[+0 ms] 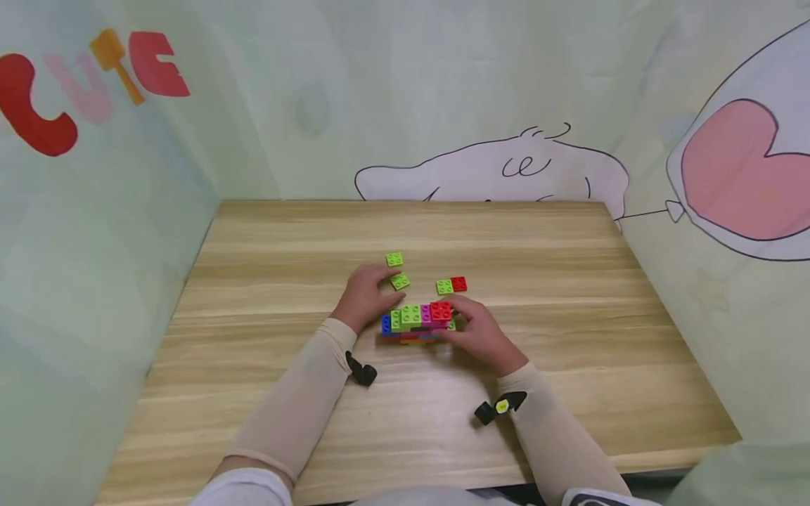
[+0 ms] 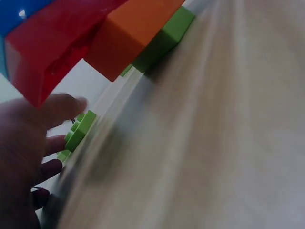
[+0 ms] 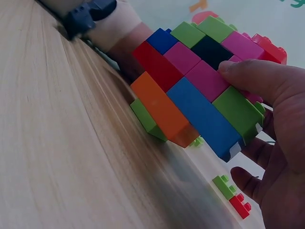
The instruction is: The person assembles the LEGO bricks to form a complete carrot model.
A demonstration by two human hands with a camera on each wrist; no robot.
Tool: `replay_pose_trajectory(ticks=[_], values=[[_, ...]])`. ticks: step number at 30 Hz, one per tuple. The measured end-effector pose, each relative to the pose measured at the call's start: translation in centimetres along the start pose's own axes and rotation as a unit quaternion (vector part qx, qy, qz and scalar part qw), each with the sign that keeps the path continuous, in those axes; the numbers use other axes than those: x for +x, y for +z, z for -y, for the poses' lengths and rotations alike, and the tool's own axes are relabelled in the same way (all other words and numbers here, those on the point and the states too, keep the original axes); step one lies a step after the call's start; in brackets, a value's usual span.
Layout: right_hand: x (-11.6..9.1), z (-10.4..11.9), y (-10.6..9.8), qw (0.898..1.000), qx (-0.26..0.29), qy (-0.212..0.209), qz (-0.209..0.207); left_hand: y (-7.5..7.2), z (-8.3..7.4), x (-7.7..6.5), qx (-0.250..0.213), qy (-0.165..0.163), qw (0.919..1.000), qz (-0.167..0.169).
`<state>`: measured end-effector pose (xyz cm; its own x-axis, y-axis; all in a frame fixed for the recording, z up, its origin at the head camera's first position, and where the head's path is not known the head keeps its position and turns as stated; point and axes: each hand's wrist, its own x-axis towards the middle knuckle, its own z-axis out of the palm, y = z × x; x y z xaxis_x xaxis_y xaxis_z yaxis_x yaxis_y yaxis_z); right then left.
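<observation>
My right hand [image 1: 484, 337] grips a wall of toy building bricks [image 3: 190, 90] at its right end. In the right wrist view the thumb presses its front face, and the other fingers are behind, partly hidden. The wall has blue, red, pink, lime, black and orange bricks, with a red brick [image 1: 440, 311] on top at the right. My left hand [image 1: 367, 295] reaches past the wall's left end to a loose lime brick [image 1: 400, 281]. Its index fingertip is right at that brick, while the thumb stays apart from it, nearer the wall.
Another lime brick [image 1: 394, 259] lies just behind the one by my left hand. Behind the wall, to the right, a lime brick [image 1: 444, 287] and a red brick [image 1: 458, 284] sit side by side. The wooden table [image 1: 285, 232] meets printed cloth walls [image 1: 266, 126] at its back and sides.
</observation>
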<state>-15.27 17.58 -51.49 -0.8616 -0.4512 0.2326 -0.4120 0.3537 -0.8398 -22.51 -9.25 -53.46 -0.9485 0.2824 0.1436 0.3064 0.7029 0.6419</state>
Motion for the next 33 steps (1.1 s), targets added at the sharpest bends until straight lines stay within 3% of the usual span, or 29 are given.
replay_pose_trajectory(ticks=[3, 6, 11, 13, 16, 20, 23, 27, 33], values=[[-0.1, -0.1, -0.2, 1.000, 0.000, 0.000, 0.002, 0.3, -0.1, 1.0, 0.020, 0.004, 0.9997, 0.015], [0.1, -0.1, 0.0, 1.000, 0.001, 0.000, 0.004, 0.1, 0.0, 0.9, 0.010, 0.002, 0.9999, 0.010], [0.0, 0.2, 0.0, 1.000, 0.008, -0.003, -0.002, -0.6, -0.7, -0.6, -0.092, -0.007, 0.9950, -0.039], [0.0, 0.2, 0.0, 1.000, 0.007, -0.003, -0.002, -1.0, -1.2, -1.7, -0.140, 0.012, 0.9872, -0.076], [0.0, 0.1, 0.1, 1.000, 0.003, -0.001, 0.000, -1.6, -1.9, -3.8, -0.185, 0.069, 0.9734, -0.116], [-0.1, 0.1, 0.0, 1.000, -0.002, 0.001, -0.003, -1.9, -3.0, -6.4, -0.218, 0.153, 0.9549, -0.132], [-0.2, 0.2, -0.1, 1.000, -0.005, 0.002, -0.006, -2.0, -3.8, -7.5, -0.228, 0.195, 0.9448, -0.132], [-0.1, 0.1, -0.2, 1.000, -0.009, -0.006, -0.007, -2.1, -4.3, -7.8, -0.217, 0.223, 0.9431, -0.117], [-0.1, 0.2, -0.1, 1.000, 0.002, -0.016, -0.004, -2.8, -4.9, -8.0, -0.150, 0.250, 0.9516, -0.097]])
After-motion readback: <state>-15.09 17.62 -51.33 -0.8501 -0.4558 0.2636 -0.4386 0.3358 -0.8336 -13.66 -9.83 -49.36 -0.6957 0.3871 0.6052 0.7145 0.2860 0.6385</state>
